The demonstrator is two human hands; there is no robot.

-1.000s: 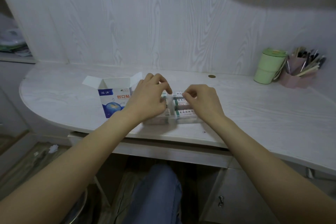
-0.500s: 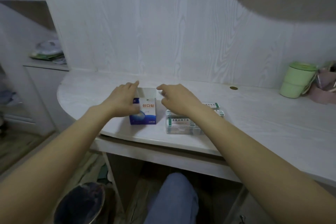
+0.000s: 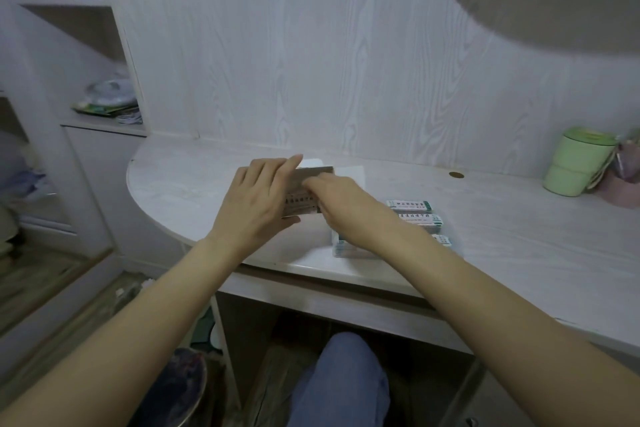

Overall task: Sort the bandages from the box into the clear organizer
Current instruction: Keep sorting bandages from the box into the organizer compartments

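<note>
Now the white desk [image 3: 519,239] fills most of the view, its curved front edge running from the left to the lower right, with a blue-clad knee [image 3: 343,381] beneath it. Compared with half a second ago, the box [image 3: 313,172] is almost entirely covered: before, its blue printed front stood clear between the two hands, whereas now only its grey top edge and a white flap behind show above the fingers. The left hand [image 3: 258,204] has moved from the box's left side to lie across its front, fingers long and together, thumb curled under the lower corner, holding the box. The right hand [image 3: 341,199] has moved left from above the organizer and now meets the left hand at the box, fingers bent down onto it; whether it pinches a bandage I cannot tell. The clear organizer [image 3: 394,232] sits just right of the box under the right forearm, holding green-and-white bandages [image 3: 410,205] laid in rows; more of these rows show than before. At the far right stand a green cup [image 3: 576,166] and a pink pen holder [image 3: 623,184], and a small brown coin-like disc [image 3: 456,175] lies near the wall.
</note>
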